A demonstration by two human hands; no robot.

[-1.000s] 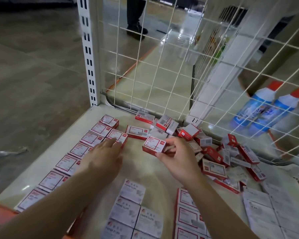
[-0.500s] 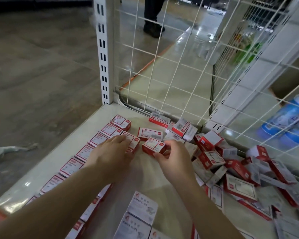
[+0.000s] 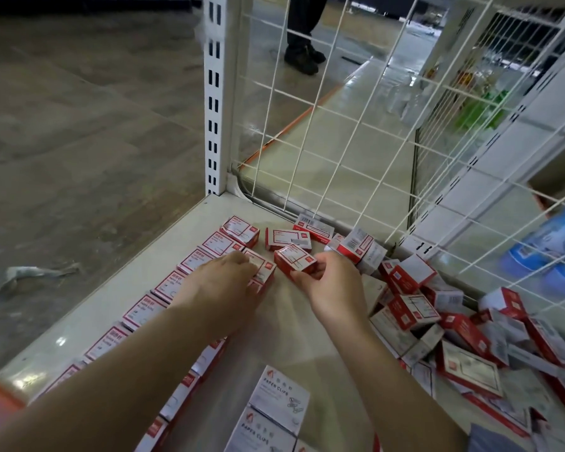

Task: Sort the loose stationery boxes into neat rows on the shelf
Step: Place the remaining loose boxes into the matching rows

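Right hand has a small red-and-white box pinched between thumb and fingertips, holding it by its near end, label face up, low over the shelf and just right of the second row's far end; that looks like a set-down about to happen, with the label turned to match its neighbours. Left hand lies palm down, fingers spread flat on the last box of the second row, gripping nothing; my read is that it's pinning that box so the row doesn't skid when the next one comes in beside it. Out from there, the first row runs along the shelf's left edge from the corner post down toward the camera, labels all up and boxes end to end, so that part is already tidy. Two more boxes lie crooked just beyond the held one, near the wire mesh back. Over on the right, the loose pile sits heaped and tumbled, boxes on edges and corners, plenty left to sort. Nearest us, white paper-clip boxes sit in their own short line. Through the mesh, blue bottles on the far side, and someone's shoes on the floor.
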